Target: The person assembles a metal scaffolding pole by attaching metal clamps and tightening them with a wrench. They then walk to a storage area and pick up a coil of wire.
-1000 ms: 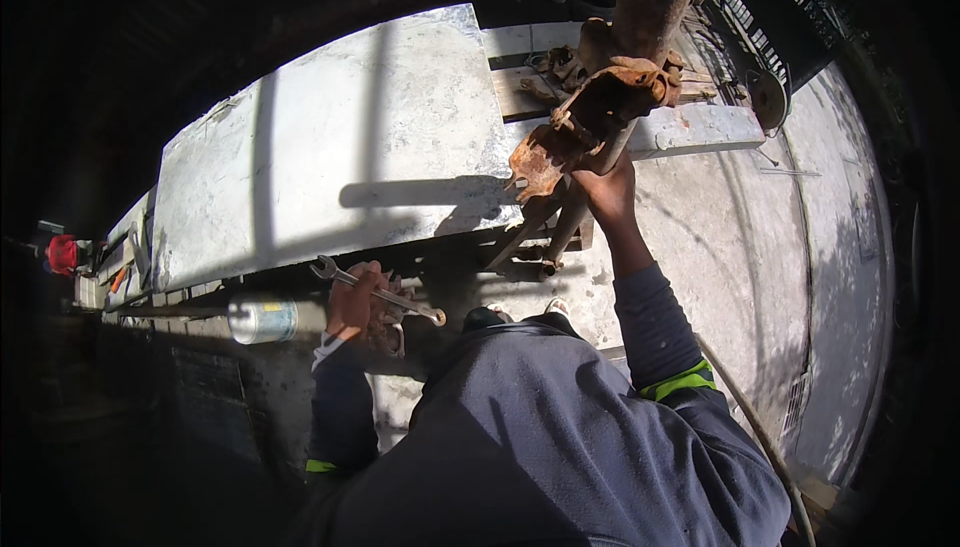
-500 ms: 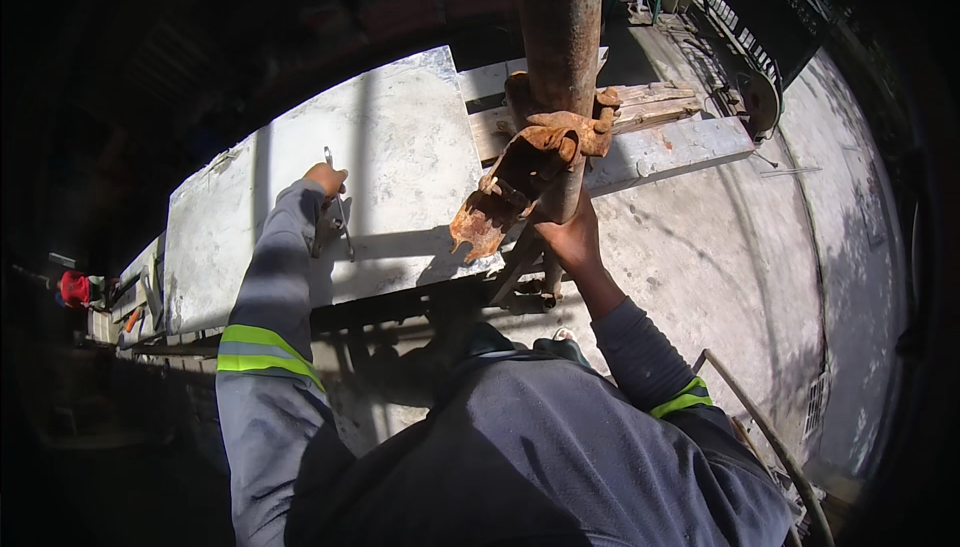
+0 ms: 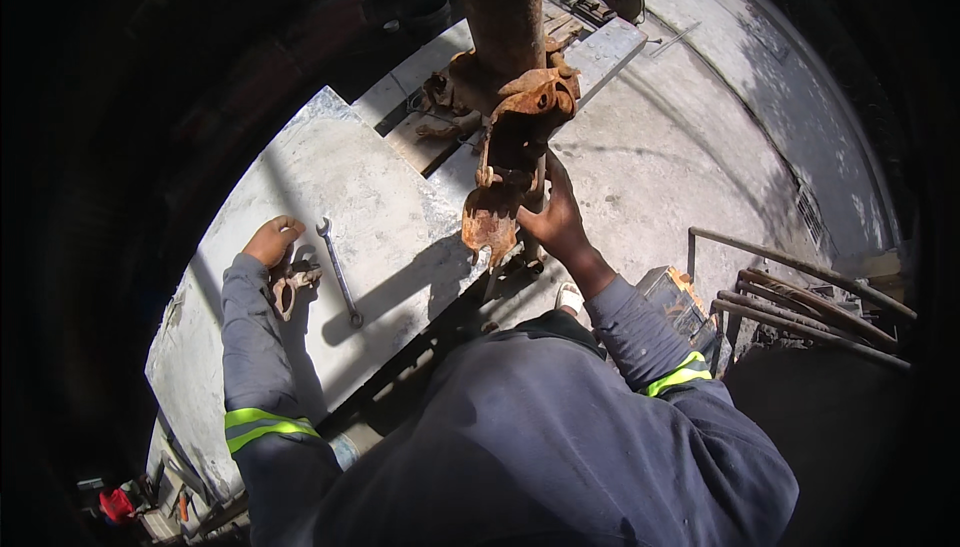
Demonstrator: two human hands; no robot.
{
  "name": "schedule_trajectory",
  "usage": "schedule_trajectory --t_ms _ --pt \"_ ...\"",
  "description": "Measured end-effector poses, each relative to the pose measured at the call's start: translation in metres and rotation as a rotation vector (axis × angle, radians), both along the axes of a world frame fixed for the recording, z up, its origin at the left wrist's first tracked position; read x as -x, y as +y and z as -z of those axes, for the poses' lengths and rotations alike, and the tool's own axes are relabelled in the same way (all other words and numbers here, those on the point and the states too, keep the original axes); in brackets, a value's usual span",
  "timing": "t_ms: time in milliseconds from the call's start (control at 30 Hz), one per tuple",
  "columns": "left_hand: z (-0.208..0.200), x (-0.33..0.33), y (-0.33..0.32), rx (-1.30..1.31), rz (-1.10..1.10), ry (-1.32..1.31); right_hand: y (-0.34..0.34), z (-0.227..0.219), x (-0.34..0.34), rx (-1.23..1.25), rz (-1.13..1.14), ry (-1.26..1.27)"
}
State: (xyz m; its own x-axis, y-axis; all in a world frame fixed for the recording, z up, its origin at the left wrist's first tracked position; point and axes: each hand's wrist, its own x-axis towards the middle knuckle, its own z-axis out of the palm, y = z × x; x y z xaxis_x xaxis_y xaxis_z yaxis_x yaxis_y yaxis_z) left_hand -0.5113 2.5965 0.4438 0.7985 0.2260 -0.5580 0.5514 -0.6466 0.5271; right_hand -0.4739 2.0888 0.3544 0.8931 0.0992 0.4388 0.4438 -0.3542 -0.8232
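Observation:
A rusty upright steel pipe (image 3: 497, 7) rises in front of me, with a rusted scaffold clamp (image 3: 520, 112) around it, its hinged jaw hanging down open. My right hand (image 3: 562, 222) is closed around the pipe's lower part, thumb beside the hanging jaw; the clamp hides some of its fingers. On the pale slab to the left lies a combination wrench (image 3: 340, 275), touched by neither hand. My left hand (image 3: 273, 241) is just left of the wrench, fingers curled together; whatever they hold, if anything, is hidden. A second rusty clamp (image 3: 290, 289) rests on the slab by that wrist.
The pale slab (image 3: 350, 177) forms the work surface at left. Beyond it, more rusty clamp pieces (image 3: 450, 112) lie on boards around the pipe. A metal rail frame (image 3: 800, 257) and rusty bars stand at right. A red item (image 3: 117, 505) is at the lower left.
My left hand has let go of the wrench, which now lies on the slab, and moved left of it. The view has turned right; my right hand stays on the pipe.

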Motion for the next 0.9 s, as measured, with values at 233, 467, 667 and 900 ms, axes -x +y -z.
schedule_trajectory --t_ms 233,467,667,900 --pt "-0.086 0.052 -0.061 0.183 0.057 -0.367 -0.022 0.021 0.043 0.066 0.184 0.169" --pt "-0.133 0.115 -0.127 0.342 0.083 -0.437 -0.04 0.023 0.124 0.14 0.158 0.498" --pt "-0.11 0.148 -0.243 0.657 0.211 -0.331 -0.057 -0.044 0.134 0.056 -0.525 0.358" --pt "-0.062 0.133 -0.375 0.984 0.194 -0.324 -0.07 -0.087 0.134 0.028 -0.976 0.492"
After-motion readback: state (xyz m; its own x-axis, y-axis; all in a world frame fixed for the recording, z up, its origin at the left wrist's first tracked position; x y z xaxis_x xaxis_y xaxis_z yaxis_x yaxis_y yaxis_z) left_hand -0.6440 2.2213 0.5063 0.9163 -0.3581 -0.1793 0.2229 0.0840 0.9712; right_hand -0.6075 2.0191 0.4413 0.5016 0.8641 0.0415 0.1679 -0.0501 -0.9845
